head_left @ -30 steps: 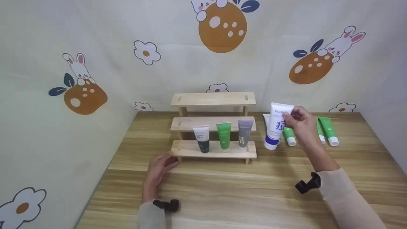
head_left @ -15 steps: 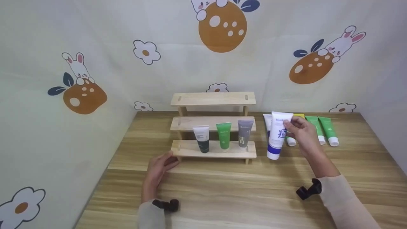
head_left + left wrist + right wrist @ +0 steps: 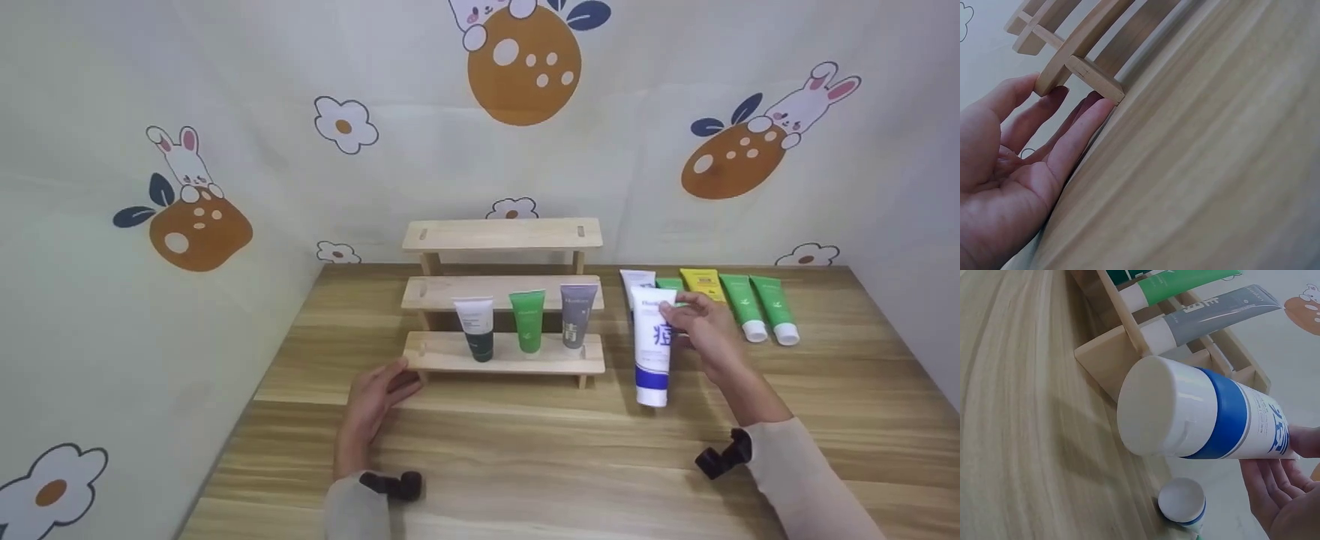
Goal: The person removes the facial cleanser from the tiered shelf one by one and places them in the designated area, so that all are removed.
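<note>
My right hand (image 3: 709,334) grips a white squeeze tube (image 3: 654,349) with a blue band near its cap, thumb on the front and fingers behind. The tube hangs cap-down over the table, right of a three-step wooden display stand (image 3: 502,363). In the right wrist view its white cap (image 3: 1148,408) faces the camera. My left hand (image 3: 376,401) holds the left end of the stand's lowest shelf. In the left wrist view the thumb is at the edge of the shelf end (image 3: 1053,81) and the fingers reach beneath.
On the lowest step stand a white-and-dark-green tube (image 3: 475,328), a green tube (image 3: 529,321) and a grey tube (image 3: 577,315). Behind my right hand lie a white tube (image 3: 637,279), a yellow tube (image 3: 702,281) and several green tubes (image 3: 772,304). A patterned cloth (image 3: 420,150) hangs behind the table.
My right hand has lowered the white-and-blue tube toward the table's front and turned it more upright, uncovering the yellow tube and the green ones behind. My left hand has stayed at the stand.
</note>
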`<action>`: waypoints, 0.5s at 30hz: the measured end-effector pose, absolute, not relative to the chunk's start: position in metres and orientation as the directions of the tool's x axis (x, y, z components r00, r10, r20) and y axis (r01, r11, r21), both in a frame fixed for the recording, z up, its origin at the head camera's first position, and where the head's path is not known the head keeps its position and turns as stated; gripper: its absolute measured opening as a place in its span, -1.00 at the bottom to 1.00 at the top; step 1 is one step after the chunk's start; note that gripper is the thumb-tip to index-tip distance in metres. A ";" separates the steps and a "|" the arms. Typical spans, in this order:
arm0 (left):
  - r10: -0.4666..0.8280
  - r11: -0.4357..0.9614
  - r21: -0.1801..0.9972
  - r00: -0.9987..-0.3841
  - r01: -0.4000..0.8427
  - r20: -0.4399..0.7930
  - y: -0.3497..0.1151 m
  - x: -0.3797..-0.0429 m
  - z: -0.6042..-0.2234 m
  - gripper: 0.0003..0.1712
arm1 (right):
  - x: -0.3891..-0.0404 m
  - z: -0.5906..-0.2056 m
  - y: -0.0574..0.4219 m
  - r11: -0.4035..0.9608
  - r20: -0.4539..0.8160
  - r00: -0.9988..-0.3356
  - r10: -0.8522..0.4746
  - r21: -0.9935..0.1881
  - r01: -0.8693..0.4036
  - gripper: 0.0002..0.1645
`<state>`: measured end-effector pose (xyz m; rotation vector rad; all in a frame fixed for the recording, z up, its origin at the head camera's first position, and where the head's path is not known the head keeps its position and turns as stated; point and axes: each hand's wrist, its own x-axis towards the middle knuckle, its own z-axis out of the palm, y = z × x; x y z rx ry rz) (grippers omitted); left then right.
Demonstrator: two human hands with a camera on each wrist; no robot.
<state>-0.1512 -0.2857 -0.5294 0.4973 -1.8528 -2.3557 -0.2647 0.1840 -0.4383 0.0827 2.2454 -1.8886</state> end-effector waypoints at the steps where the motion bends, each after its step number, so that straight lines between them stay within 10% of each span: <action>1: -0.277 -0.250 0.961 -0.942 -0.121 -0.191 -0.286 -0.151 -0.530 -0.58 | -0.265 -0.441 0.185 0.180 -0.202 -0.975 -0.091 -0.966 0.184 -0.44; 15: -0.285 -0.266 0.957 -0.938 -0.117 -0.195 -0.285 -0.152 -0.530 -0.63 | -0.266 -0.463 0.199 0.263 -0.301 -0.944 -0.133 -0.929 0.260 -0.39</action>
